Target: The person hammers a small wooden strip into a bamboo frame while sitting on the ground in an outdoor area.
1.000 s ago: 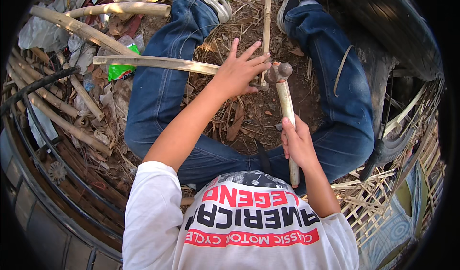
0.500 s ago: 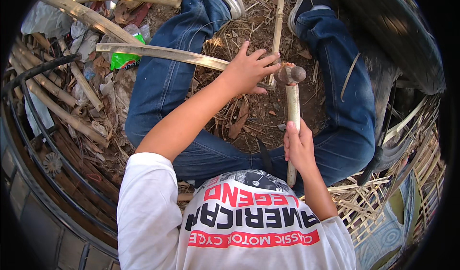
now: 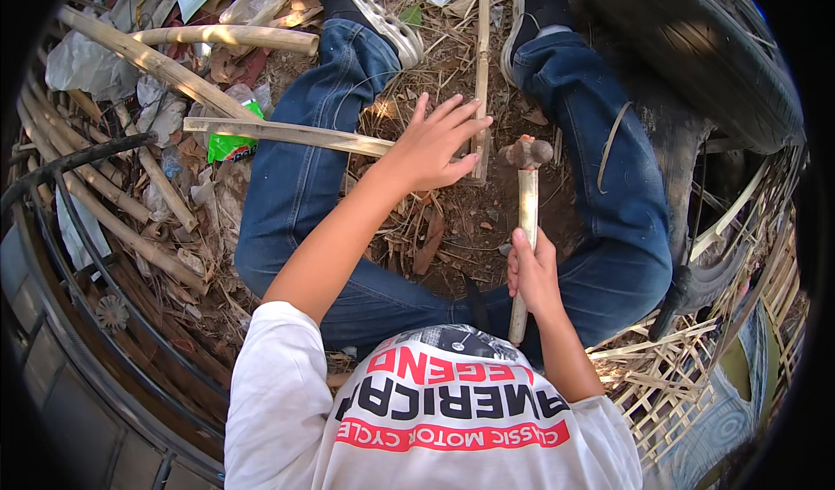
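Note:
My left hand [image 3: 435, 148] hovers over or rests at the right end of a split bamboo strip [image 3: 291, 133], its fingers spread and nothing gripped; contact cannot be made out. Just beyond its fingertips, a second bamboo strip [image 3: 484, 55] runs lengthwise away from me between my shoes. In my right hand [image 3: 534, 274] is a hammer [image 3: 529, 199], held around the pale wooden handle. Its rusty, rounded metal head [image 3: 527, 153] points away from me, to the right of the second strip and apart from my left fingers.
Bamboo poles [image 3: 165, 60] and plastic litter lie at the left, with a green wrapper [image 3: 233, 138] near my knee. A black metal frame [image 3: 78, 203] curves along the left edge. A tire [image 3: 696, 51] leans at upper right. Woven bamboo slats [image 3: 670, 386] lie lower right.
The hammer head has shifted slightly right, widening the gap to my left fingertips. My left fingers have straightened and spread. The whole view has shifted a little.

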Available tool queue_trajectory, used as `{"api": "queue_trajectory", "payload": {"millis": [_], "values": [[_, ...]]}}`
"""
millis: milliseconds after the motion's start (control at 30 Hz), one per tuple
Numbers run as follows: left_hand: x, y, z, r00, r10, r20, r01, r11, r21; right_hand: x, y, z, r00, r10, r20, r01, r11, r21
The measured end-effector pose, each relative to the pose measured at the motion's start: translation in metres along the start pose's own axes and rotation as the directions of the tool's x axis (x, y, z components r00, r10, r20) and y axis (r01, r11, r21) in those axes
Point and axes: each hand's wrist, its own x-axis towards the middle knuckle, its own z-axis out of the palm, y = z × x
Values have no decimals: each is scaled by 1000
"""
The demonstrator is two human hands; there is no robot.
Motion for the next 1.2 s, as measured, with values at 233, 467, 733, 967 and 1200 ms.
{"api": "queue_trajectory", "payload": {"millis": [233, 467, 733, 967, 1200], "values": [[-41, 97, -140, 534, -65, -843, -288, 923, -254, 43, 9, -3, 964, -173, -200, 159, 984, -84], [-120, 196, -204, -27, 543, -839, -629, 643, 436, 93, 14, 41, 881, -328, -342, 279, 942, -185], [-113, 225, -174, -140, 428, -893, -508, 743, 435, 109, 28, 31, 817, -459, -350, 379, 884, -276], [-95, 71, -20, 658, -751, 54, 374, 264, -889, 118, 36, 34, 804, -484, -345, 400, 870, -289], [-75, 42, 62, 601, -792, 106, 491, 262, -831, 128, 42, 27, 928, -275, -251, 245, 959, -145]]}}
